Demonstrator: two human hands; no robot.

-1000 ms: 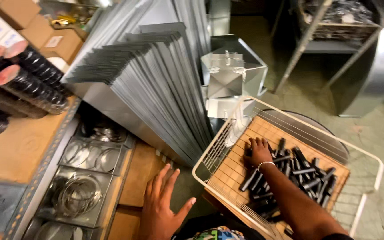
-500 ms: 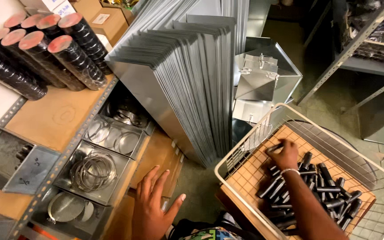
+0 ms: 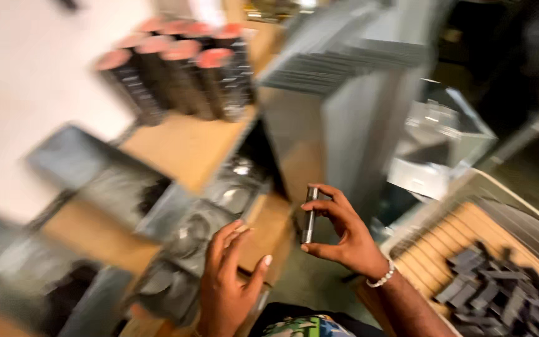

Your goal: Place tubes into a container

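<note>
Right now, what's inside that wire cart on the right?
The wire cart holds a pile of short dark metal pieces lying on a brown board. Whatever lies beneath the pile and board is covered.

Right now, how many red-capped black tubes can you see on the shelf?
5, though blur may hide more. The tubes lie side by side on the top shelf, caps toward the camera, up and left of both hands.

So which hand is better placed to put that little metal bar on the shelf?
Probably the right hand: it already grips the short metal bar upright between thumb and fingers. The left hand is empty, spread over the lower shelf bins.
</note>
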